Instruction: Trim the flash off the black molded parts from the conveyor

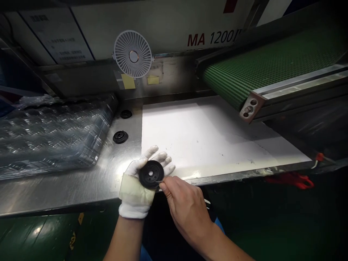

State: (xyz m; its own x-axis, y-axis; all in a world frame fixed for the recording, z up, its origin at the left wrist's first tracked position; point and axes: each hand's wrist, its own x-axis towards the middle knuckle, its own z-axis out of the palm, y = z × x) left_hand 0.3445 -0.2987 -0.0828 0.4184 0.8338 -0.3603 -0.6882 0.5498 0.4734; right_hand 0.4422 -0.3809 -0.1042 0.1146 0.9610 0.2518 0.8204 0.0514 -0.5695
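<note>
My left hand (138,183), in a white glove with a yellowish palm patch, holds a round black plastic disc (151,173). The disc has a central hole and smaller holes around it. The thumb rests at the disc's rim while the other fingers lie stretched out behind it. My bare right hand (185,203) is pinched at the disc's lower right edge. From its fingertips sticks out a thin, pale, blade-like piece (159,181), which touches or nearly touches the disc; its full shape is hidden. Two black ribbed round parts (120,137) (126,114) lie on the metal table to the left.
Stacked clear plastic trays (54,134) cover the left of the metal table (62,192). A white sheet (179,134) lies on its right. A green conveyor belt (261,65) overhangs at right. A white fan (132,54) stands at the back, and a red item (296,180) hangs below the front edge.
</note>
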